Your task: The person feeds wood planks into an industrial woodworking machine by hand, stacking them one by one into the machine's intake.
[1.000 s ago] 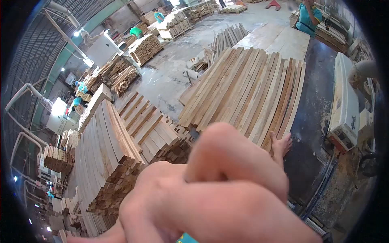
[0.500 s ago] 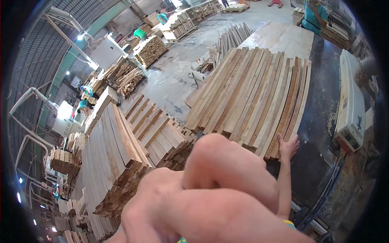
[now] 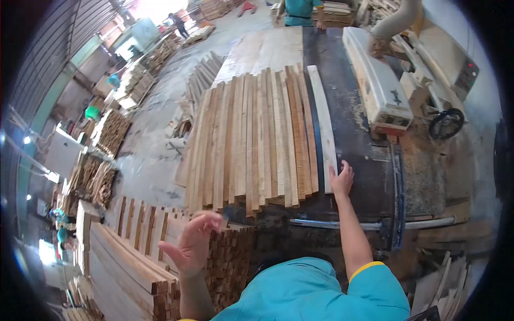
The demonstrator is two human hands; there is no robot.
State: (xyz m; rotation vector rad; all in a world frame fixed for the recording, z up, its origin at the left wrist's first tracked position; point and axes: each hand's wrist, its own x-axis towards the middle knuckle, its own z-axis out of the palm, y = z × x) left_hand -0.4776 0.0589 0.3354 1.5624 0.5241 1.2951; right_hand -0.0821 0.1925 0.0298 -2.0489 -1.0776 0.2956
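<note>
A pale wooden strip (image 3: 323, 128) lies lengthwise on the dark machine table, a narrow gap apart from the row of strips. My right hand (image 3: 341, 181) grips its near end, thumb on the upper face and fingers along the right edge. Left of the gap, many wooden strips (image 3: 251, 144) lie side by side with uneven near ends. My left hand (image 3: 194, 243) hangs in the air in front of that row, thumb spread and fingers curved, holding nothing.
A white machine housing (image 3: 375, 80) and a black handwheel (image 3: 446, 124) stand right. A metal rail (image 3: 337, 223) crosses the table's near edge. Stacked lumber (image 3: 123, 267) stands left. A person in a teal shirt (image 3: 299, 10) is at the table's far end.
One strip now lies apart from the row's right side, with my right hand at its near end. My left arm has swung down from across the view. The view has turned right.
</note>
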